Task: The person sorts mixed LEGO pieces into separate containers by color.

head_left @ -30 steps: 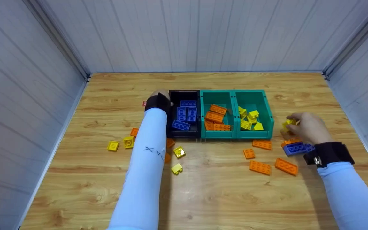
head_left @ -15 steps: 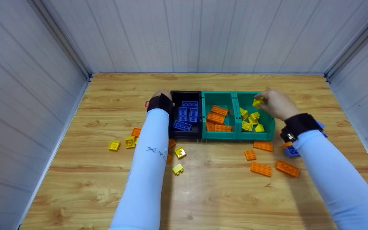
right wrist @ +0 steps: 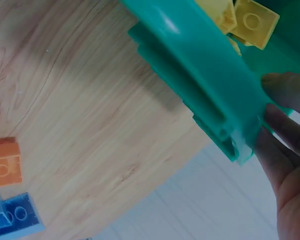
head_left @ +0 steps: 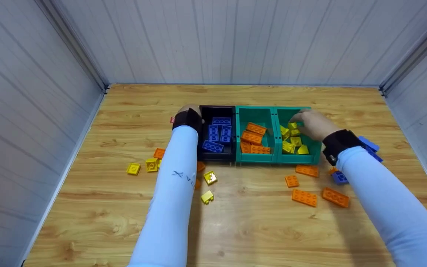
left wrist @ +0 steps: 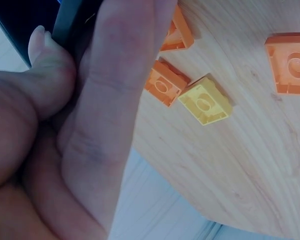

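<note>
My left hand [head_left: 190,108] grips the left wall of the black bin [head_left: 217,157]; in the left wrist view the thumb lies inside the wall [left wrist: 70,22] and the fingers outside. Blue bricks [head_left: 212,146] lie in this bin. My right hand [head_left: 314,121] reaches over the far right corner of the right green bin [head_left: 298,159]. Just below its fingertips is a yellow brick [head_left: 292,125], above several other yellow bricks [head_left: 288,147]. In the right wrist view no brick shows between the fingers [right wrist: 287,92], which overlap the bin's rim; whether they touch it is unclear.
The middle green bin [head_left: 255,158] holds orange bricks [head_left: 252,137]. Loose orange bricks [head_left: 304,197] and blue bricks [head_left: 340,178] lie at the right. Yellow bricks [head_left: 133,169] and orange ones lie around my left forearm [head_left: 165,200]. Panel walls [head_left: 213,40] bound the wooden table.
My right hand has carried a yellow brick from the table on the right into the right green bin and let it go there. My left hand keeps its grip on the black bin.
</note>
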The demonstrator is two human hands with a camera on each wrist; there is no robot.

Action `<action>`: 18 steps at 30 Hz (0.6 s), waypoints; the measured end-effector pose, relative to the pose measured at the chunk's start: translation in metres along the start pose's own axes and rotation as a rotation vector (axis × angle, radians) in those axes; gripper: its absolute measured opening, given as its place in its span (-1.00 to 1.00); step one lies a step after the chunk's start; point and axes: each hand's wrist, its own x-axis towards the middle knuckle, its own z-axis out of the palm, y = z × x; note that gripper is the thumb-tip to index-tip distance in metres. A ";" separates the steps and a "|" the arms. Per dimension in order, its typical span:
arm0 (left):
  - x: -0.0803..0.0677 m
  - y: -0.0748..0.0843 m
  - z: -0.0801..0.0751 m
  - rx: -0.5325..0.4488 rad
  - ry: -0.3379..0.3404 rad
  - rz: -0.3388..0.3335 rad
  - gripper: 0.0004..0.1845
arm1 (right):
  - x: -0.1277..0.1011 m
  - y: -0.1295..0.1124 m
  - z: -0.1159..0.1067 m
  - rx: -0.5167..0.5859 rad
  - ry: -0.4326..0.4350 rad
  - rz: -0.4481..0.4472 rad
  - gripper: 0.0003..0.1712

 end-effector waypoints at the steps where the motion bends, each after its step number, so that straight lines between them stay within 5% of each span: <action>1: 0.000 0.000 0.000 0.003 0.000 0.002 -0.72 | -0.003 0.001 -0.002 0.009 0.008 0.006 -0.63; 11: 0.002 -0.005 0.000 0.014 -0.001 -0.005 -0.71 | -0.034 0.014 -0.023 0.019 0.162 0.014 -0.72; 18: 0.005 -0.008 0.000 0.001 0.006 -0.014 -0.69 | -0.060 0.039 -0.030 0.080 0.013 0.208 -0.68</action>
